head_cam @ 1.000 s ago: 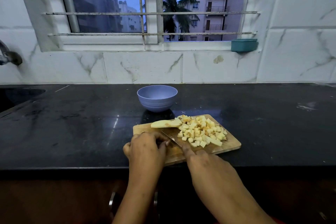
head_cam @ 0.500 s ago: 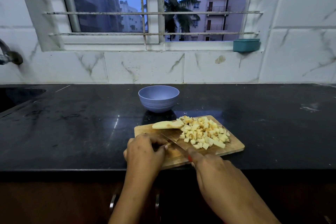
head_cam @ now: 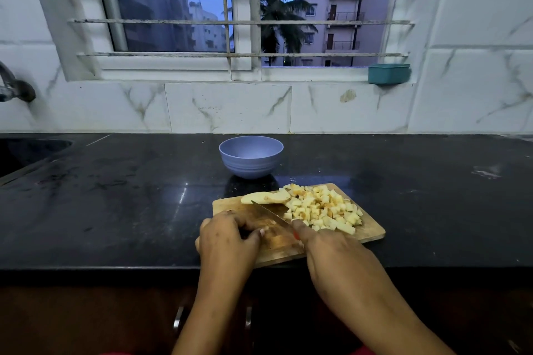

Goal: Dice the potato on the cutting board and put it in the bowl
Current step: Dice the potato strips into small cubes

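The right hand [head_cam: 334, 251] has its fingers closed round the handle of a steel kitchen knife [head_cam: 271, 215]. A sliver of red handle shows just below the forefinger. The blade's long axis runs diagonally from those fingers away and to the left. Its tip points at the near edge of a pale, peeled, uncut potato slab [head_cam: 265, 197] and looks to be touching it.

That slab lies flat on the far-left part of the rectangular wooden cutting board [head_cam: 370, 232], beyond the fingertips of both hands. Its long axis runs across the board, with the tapered end pointing left and the blunt right end against a heap of pale yellow potato cubes [head_cam: 320, 207]. The heap sits just beyond and to the right of the right forefinger.

The left hand [head_cam: 227, 239] rests on the board's near-left corner, just left of the blade. Its fingers are curled downward with the thumb tucked toward them, and I cannot tell whether they hold anything.

Straight past the left fingertips, off the board, a round lavender-blue plastic bowl [head_cam: 251, 161] stands upright on the black stone counter [head_cam: 115, 196].
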`<action>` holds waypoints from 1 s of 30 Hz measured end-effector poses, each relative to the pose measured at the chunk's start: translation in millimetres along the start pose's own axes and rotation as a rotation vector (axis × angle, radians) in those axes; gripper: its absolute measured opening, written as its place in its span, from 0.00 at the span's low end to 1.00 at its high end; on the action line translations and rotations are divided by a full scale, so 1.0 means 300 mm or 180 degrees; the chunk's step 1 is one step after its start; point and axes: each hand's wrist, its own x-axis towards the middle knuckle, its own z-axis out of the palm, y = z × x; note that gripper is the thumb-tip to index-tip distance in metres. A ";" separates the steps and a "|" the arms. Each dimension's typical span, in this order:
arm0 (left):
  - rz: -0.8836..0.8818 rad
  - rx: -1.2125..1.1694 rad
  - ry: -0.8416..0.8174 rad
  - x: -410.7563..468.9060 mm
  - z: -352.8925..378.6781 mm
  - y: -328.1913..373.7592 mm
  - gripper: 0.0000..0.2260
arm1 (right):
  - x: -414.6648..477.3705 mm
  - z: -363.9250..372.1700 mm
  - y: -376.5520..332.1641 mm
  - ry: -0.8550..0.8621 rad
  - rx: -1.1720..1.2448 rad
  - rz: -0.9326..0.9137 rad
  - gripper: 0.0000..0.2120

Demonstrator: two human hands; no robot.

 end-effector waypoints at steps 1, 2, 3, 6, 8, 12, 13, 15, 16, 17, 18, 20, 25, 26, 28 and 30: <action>0.0008 0.0001 -0.0004 -0.001 -0.001 0.002 0.04 | -0.007 -0.001 -0.004 0.0008 0.0080 -0.0039 0.29; 0.0013 -0.0015 -0.0008 -0.001 -0.001 0.002 0.03 | -0.014 0.000 -0.012 0.0018 0.0152 -0.0092 0.27; 0.0024 -0.0040 -0.0009 -0.001 -0.001 0.001 0.02 | -0.021 0.002 -0.020 0.0044 0.0196 -0.0133 0.24; 0.0030 -0.0066 0.0045 -0.002 0.003 -0.002 0.03 | -0.024 0.007 -0.037 0.0047 0.0209 -0.0114 0.21; 0.0023 -0.0055 0.0071 -0.002 0.003 0.001 0.03 | -0.013 0.009 -0.045 -0.0064 0.0133 -0.0095 0.22; 0.0014 -0.0041 0.0083 0.001 0.006 -0.002 0.03 | 0.008 0.012 -0.050 -0.0216 -0.0015 -0.0152 0.22; -0.0010 -0.0046 0.0088 0.003 0.007 -0.004 0.02 | 0.009 0.008 -0.052 -0.0178 -0.0062 -0.0130 0.21; -0.0035 -0.0062 0.0107 0.004 0.008 -0.004 0.03 | 0.003 0.006 -0.053 -0.0181 -0.0110 -0.0132 0.26; -0.0031 -0.0078 0.0133 0.003 0.011 -0.005 0.03 | -0.006 0.005 -0.051 -0.0195 -0.0159 -0.0179 0.29; -0.0020 -0.0086 0.0164 0.003 0.012 -0.006 0.04 | -0.016 0.003 -0.048 -0.0187 -0.0188 -0.0213 0.30; -0.0019 -0.0087 0.0182 0.002 0.015 -0.009 0.04 | -0.025 -0.001 -0.042 -0.0182 -0.0210 -0.0206 0.31; -0.0010 -0.0081 0.0221 0.001 0.018 -0.014 0.02 | -0.033 -0.010 -0.023 -0.0177 -0.0287 -0.0117 0.32; 0.0051 -0.0120 0.0314 0.003 0.023 -0.024 0.06 | -0.034 -0.019 -0.022 -0.0091 -0.0136 -0.0029 0.31; 0.0056 -0.0121 0.0337 0.004 0.026 -0.024 0.05 | -0.036 -0.015 -0.029 -0.0075 -0.0091 -0.0070 0.30; 0.0071 -0.0095 0.0353 0.004 0.031 -0.028 0.04 | -0.037 -0.005 -0.042 -0.0081 -0.0042 -0.0146 0.29; 0.0057 -0.0072 0.0339 0.005 0.031 -0.028 0.04 | -0.028 0.004 -0.045 -0.0110 0.0007 -0.0167 0.29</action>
